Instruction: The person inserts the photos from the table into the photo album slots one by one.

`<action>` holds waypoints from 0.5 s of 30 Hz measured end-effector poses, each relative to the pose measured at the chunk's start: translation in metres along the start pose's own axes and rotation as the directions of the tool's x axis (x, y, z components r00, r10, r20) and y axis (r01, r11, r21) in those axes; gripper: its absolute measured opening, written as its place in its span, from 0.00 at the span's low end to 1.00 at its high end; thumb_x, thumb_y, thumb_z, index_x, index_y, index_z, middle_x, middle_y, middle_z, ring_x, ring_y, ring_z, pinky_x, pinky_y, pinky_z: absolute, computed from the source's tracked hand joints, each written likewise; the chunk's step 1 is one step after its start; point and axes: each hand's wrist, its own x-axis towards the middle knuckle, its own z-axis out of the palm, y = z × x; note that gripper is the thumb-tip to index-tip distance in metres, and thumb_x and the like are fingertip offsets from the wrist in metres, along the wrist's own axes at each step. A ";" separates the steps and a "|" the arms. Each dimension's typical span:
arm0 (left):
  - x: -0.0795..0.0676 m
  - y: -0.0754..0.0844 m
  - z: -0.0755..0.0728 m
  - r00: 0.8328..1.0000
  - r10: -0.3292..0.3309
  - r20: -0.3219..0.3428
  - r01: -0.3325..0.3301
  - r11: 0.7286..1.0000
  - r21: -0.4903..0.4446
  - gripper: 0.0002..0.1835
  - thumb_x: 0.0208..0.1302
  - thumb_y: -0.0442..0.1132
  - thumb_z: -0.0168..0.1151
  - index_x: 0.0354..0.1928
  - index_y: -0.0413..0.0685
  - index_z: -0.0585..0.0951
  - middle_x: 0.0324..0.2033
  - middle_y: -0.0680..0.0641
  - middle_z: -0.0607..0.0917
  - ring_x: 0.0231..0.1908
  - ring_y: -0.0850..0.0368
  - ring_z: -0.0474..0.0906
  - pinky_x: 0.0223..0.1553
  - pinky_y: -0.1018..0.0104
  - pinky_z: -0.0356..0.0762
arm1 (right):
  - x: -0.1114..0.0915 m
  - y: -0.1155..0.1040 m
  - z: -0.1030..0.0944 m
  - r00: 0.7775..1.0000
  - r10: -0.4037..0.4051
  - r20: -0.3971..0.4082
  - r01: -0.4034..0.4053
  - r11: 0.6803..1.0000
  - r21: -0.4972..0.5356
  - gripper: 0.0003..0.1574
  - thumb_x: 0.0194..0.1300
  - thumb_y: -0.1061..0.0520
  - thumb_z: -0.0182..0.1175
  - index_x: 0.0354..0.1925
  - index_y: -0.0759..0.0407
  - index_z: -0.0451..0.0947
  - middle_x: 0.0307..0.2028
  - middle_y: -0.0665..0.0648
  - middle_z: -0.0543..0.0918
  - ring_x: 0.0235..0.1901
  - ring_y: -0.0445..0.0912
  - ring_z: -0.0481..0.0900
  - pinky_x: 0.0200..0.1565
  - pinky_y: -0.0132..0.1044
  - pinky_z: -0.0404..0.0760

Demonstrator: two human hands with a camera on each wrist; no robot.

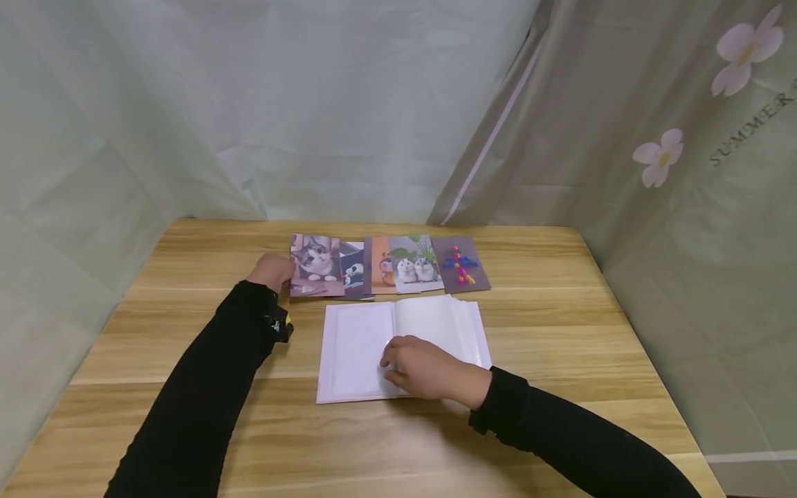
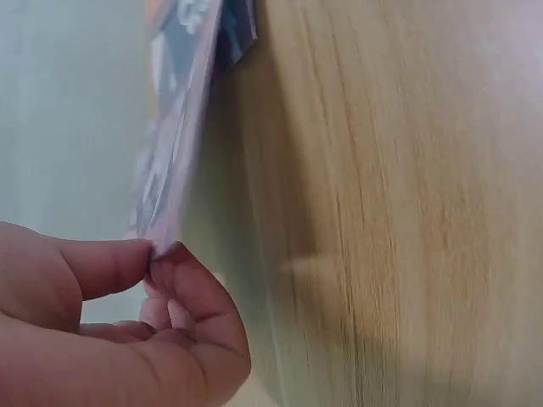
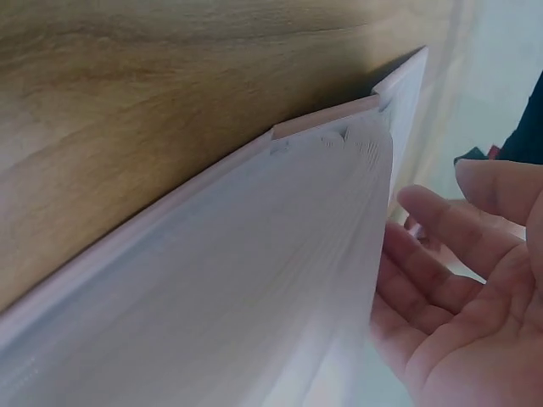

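My left hand (image 1: 274, 270) pinches the left edge of a cat picture card (image 1: 316, 265) between thumb and fingers. Seen from the left wrist, the card (image 2: 176, 161) stands edge-on above the thumb tip. An open album (image 1: 361, 349) with white pages lies in front of the cards. Over its middle fold is my right hand (image 1: 429, 368), fingers loosely bent and nothing gripped. In the right wrist view its fingers are beside the raised clear-sleeved pages (image 3: 254, 246).
To the right of the cat card lie a dark panda card (image 1: 353, 271), an orange card (image 1: 382, 277), a hamster card (image 1: 417, 266) and a card with a colourful figure (image 1: 461, 266), several overlapping. A pale curtain (image 1: 349, 124) surrounds the wooden table (image 1: 560, 332).
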 end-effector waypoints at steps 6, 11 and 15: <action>-0.090 0.039 -0.029 0.974 -0.145 0.171 0.212 0.847 -0.488 0.18 0.78 0.38 0.45 0.55 0.27 0.70 0.27 0.48 0.72 0.23 0.61 0.70 0.23 0.74 0.71 | 0.000 0.008 0.000 0.999 -0.005 -0.040 0.009 0.995 0.103 0.12 0.72 0.59 0.59 0.48 0.61 0.85 0.46 0.52 0.84 0.51 0.44 0.80 0.57 0.37 0.77; -0.114 0.049 -0.029 0.963 -0.108 0.248 0.242 0.758 -0.606 0.20 0.79 0.41 0.47 0.62 0.32 0.67 0.35 0.48 0.72 0.28 0.62 0.71 0.28 0.78 0.73 | 0.000 0.016 -0.010 0.995 0.082 -0.061 -0.065 0.969 0.239 0.13 0.73 0.58 0.58 0.50 0.61 0.85 0.48 0.53 0.85 0.51 0.45 0.81 0.55 0.39 0.79; -0.125 0.058 -0.013 0.963 -0.051 0.265 0.220 0.719 -0.659 0.16 0.78 0.39 0.50 0.58 0.32 0.70 0.33 0.48 0.72 0.29 0.62 0.71 0.30 0.77 0.73 | 0.003 0.024 -0.021 0.984 0.166 -0.071 -0.134 0.935 0.327 0.14 0.73 0.57 0.58 0.51 0.61 0.84 0.45 0.53 0.86 0.46 0.46 0.83 0.49 0.41 0.81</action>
